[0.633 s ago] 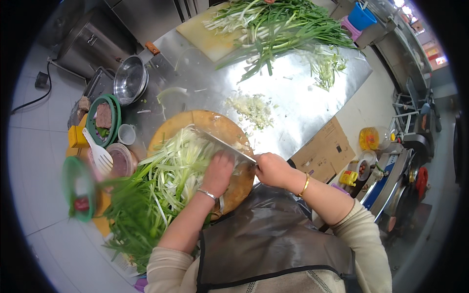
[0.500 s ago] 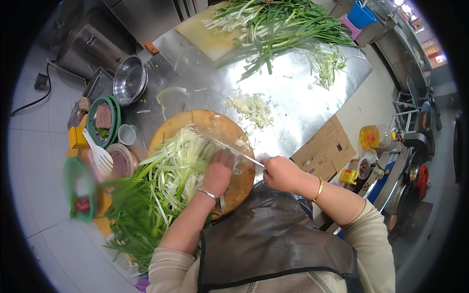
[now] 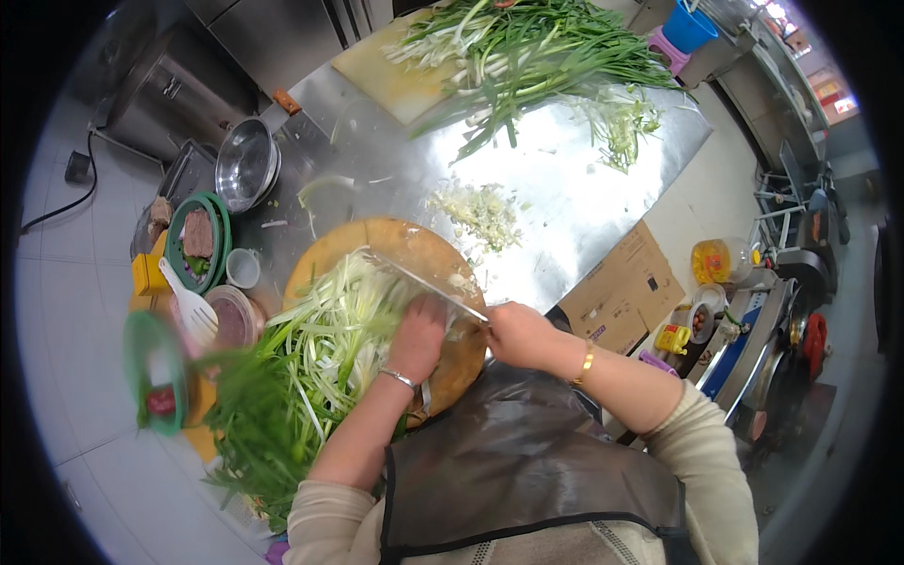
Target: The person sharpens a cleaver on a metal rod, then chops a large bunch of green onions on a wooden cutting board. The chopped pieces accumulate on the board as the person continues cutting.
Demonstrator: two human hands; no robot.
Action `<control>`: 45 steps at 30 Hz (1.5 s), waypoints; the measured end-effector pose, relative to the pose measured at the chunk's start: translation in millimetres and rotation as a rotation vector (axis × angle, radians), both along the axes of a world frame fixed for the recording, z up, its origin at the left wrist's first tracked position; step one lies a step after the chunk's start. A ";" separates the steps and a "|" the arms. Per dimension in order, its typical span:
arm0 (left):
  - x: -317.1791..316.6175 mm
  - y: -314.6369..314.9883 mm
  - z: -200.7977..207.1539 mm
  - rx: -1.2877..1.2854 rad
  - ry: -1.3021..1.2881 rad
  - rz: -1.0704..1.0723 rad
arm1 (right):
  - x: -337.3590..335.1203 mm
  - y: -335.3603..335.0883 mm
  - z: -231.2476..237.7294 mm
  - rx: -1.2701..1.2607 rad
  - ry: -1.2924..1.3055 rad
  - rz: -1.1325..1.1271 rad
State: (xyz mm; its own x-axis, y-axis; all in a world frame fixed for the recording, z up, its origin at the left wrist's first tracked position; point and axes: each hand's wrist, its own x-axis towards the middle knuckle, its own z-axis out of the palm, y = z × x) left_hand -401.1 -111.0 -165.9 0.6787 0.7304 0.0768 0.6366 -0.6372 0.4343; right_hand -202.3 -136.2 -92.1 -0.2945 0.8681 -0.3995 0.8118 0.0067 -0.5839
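A large heap of green onions (image 3: 330,325), split into long pale strips, covers the left half of a round wooden chopping board (image 3: 428,240). Their green leaves hang over the board's near left edge. My left hand (image 3: 419,334) is on the strips near the middle of the board, fingers curled and pressing them down. In my right hand (image 3: 518,334) is the handle of a kitchen knife (image 3: 435,290). Its blade runs up and left across the board, just beyond my left fingertips. What lies under my left fingers is hidden.
Chopped white bits (image 3: 485,215) lie on the steel table (image 3: 556,188) beyond the board. Whole green onions (image 3: 546,66) pile at the back. Steel bowls (image 3: 247,165), green baskets (image 3: 155,363) and a white slotted spatula (image 3: 193,306) crowd the left. Cardboard (image 3: 617,292) lies right.
My right hand and the knife have moved left and slightly toward the board's middle. My left hand stays on the strips, almost unmoved.
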 end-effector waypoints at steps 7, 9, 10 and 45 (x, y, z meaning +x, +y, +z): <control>-1.1 -1.2 -1.3 0.017 -0.019 0.009 | -0.1 5.5 5.9 -0.038 -0.023 0.001; -1.1 -2.5 -2.2 -0.032 0.017 0.021 | -2.0 4.5 5.1 -0.144 -0.105 -0.014; -0.9 -2.6 -2.5 -0.036 0.016 0.016 | -3.0 4.5 3.7 -0.081 -0.047 0.001; 0.5 -2.9 -2.2 -0.046 -0.133 0.047 | 31.0 2.6 5.4 0.015 -0.001 -0.114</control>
